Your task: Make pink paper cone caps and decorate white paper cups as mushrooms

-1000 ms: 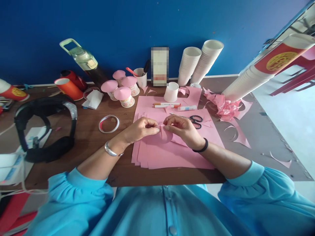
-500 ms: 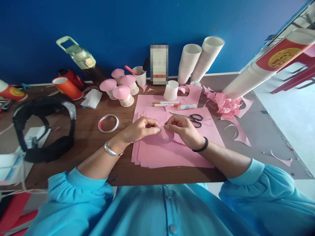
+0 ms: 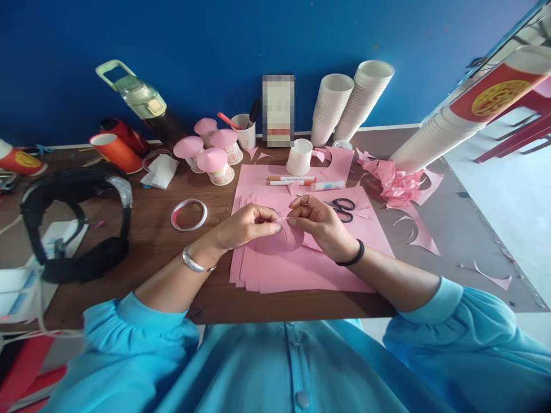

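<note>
Over the pink sheets, my left hand pinches a round piece of pink paper near its upper edge. My right hand has its thumb and index fingertip closed at the same spot, close to the left fingertips. Whether it grips the paper edge or a small bit on it is too fine to tell. Scissors with black handles lie just beyond the right hand, blades partly hidden by it. Two orange-and-white markers and a glue stick rest farther back. Behind them is an upside-down white paper cup.
Several cups with pink cone tops stand at back left. A tape roll and a black headset lie left. Paper cup stacks stand by the wall; another stack leans right. Pink scraps lie right.
My right hand's fingers have spread slightly, and its other fingers have lifted a little over the scissor blades. The left hand keeps its pinch on the paper.
</note>
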`<state>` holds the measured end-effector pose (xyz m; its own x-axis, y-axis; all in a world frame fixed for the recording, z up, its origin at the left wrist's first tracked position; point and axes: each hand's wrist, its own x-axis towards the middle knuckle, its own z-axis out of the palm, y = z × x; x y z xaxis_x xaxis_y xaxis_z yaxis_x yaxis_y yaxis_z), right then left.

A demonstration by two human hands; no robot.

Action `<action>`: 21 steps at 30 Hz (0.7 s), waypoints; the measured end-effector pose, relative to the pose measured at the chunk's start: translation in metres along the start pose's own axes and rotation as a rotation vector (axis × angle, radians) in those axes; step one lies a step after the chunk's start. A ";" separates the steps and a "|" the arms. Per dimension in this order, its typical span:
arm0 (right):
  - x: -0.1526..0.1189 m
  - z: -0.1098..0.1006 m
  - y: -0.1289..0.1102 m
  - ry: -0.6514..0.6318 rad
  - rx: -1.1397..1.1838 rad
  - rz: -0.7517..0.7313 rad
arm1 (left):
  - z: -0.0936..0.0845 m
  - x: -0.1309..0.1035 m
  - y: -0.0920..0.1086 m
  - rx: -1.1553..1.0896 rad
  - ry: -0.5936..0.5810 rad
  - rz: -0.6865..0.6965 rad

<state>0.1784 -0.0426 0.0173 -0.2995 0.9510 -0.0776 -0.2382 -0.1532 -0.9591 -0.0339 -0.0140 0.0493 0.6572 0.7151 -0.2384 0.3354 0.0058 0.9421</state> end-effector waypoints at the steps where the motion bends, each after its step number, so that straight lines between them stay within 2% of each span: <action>1: 0.000 0.000 -0.001 0.006 -0.011 -0.009 | 0.000 0.000 -0.001 -0.008 -0.009 -0.005; 4: -0.001 0.000 -0.001 0.022 -0.036 -0.037 | 0.002 -0.001 0.001 -0.058 -0.012 -0.031; 10: -0.002 0.001 0.000 0.043 -0.086 -0.039 | 0.013 0.003 0.005 -0.136 0.064 -0.079; 21: -0.005 0.004 -0.003 0.057 -0.123 -0.078 | 0.018 0.007 -0.004 -0.152 0.071 -0.084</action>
<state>0.1772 -0.0483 0.0215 -0.2303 0.9730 -0.0135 -0.1428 -0.0475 -0.9886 -0.0186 -0.0222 0.0393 0.5802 0.7548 -0.3061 0.2778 0.1698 0.9455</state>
